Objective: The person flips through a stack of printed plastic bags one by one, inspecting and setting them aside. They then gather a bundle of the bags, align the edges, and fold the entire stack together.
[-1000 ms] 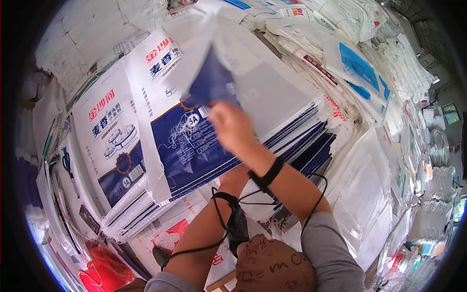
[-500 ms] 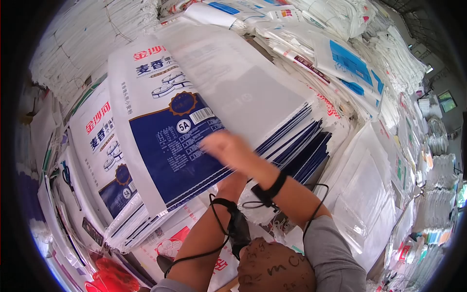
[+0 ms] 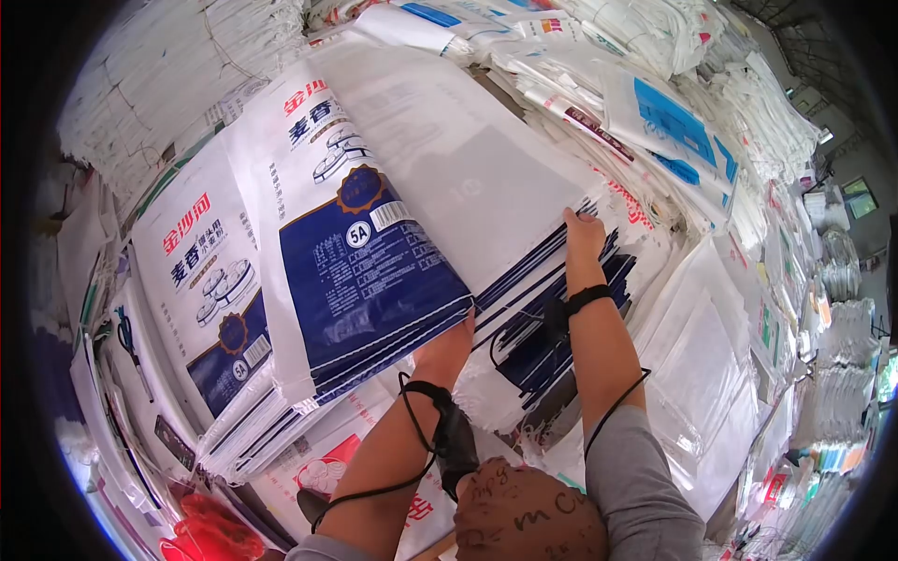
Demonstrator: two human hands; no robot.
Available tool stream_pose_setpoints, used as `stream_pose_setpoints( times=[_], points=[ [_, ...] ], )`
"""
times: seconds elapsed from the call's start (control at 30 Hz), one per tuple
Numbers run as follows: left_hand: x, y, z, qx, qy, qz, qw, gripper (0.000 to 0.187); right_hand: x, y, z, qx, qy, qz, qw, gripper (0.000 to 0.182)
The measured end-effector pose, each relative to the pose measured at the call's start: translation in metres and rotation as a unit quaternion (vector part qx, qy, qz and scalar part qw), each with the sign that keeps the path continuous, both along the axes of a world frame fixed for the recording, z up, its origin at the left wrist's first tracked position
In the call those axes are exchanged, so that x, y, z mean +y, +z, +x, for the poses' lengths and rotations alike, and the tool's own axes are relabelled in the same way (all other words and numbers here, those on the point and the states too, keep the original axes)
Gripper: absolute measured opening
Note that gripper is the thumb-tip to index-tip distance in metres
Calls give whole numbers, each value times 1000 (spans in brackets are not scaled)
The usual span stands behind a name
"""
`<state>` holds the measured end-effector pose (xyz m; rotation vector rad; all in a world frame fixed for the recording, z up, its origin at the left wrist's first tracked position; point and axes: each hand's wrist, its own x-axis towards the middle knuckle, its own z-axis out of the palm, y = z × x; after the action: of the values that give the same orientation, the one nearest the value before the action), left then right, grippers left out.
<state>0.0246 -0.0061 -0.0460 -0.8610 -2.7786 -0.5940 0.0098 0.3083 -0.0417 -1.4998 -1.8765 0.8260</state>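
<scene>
A stack of printed bags (image 3: 365,271), blue and white with "5A" on them, lies folded over in the middle. My left hand (image 3: 449,351) is under the near edge of the folded bags, its fingers hidden beneath them. My right hand (image 3: 584,229) pinches the near right corner of the pale bags (image 3: 468,168), fingers closed on the edge. Below that corner, blue bag edges (image 3: 552,309) fan out. Left of the folded bags is another stack of the same print (image 3: 210,271). Black straps and a cable are on both wrists.
White bundled sacks (image 3: 168,75) rise at the upper left. Bags with blue print (image 3: 673,122) are piled at the upper right. Clear plastic-wrapped bags (image 3: 692,346) lie at right. Blue scissors (image 3: 126,332) and a red plastic bag (image 3: 210,531) are at left.
My right hand has moved right and up, from over the blue print to the pale bags' corner. The folded bags' near edge has lifted and shifted, and the blue edges at right have spread.
</scene>
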Motion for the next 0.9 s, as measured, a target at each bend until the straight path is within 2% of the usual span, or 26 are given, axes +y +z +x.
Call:
stream_pose_setpoints(
  times=[0.13,0.2,0.23,0.3,0.4,0.53,0.63,0.7,0.73,0.8,0.83,0.9],
  points=[
    [-1,-6,-1,2,-6,3,1000,47,11,-3,-4,8,-4,-15,1000,57],
    [0,-3,0,-34,-1,6,999,47,41,-24,-8,-129,60,29,989,54],
    [0,-5,1,-35,-3,6,999,47,40,-19,-9,-130,58,29,989,54],
    [0,-8,0,-13,-1,-1,1000,46,40,-6,-9,-80,66,-106,989,51],
    [0,-6,0,-2,0,8,1000,45,5,36,-7,-17,15,-131,991,49],
    [-1,-7,0,-11,4,22,1000,45,19,24,-9,14,0,-166,986,42],
    [-1,-11,1,-70,0,17,997,45,31,8,-10,75,-11,-179,981,40],
    [-1,-9,0,-33,0,14,999,45,51,-16,-12,-47,58,-29,997,36],
    [-2,-8,0,-29,5,15,999,45,36,-3,-15,-43,63,-28,997,36],
    [-1,-7,1,-56,-1,16,998,45,-11,38,-16,-18,64,80,995,39],
    [-1,-5,0,-53,-3,16,998,45,-17,37,-18,25,92,81,992,40],
    [-3,-12,1,-57,-3,17,998,46,-8,15,-27,3,75,80,994,39]
  ],
)
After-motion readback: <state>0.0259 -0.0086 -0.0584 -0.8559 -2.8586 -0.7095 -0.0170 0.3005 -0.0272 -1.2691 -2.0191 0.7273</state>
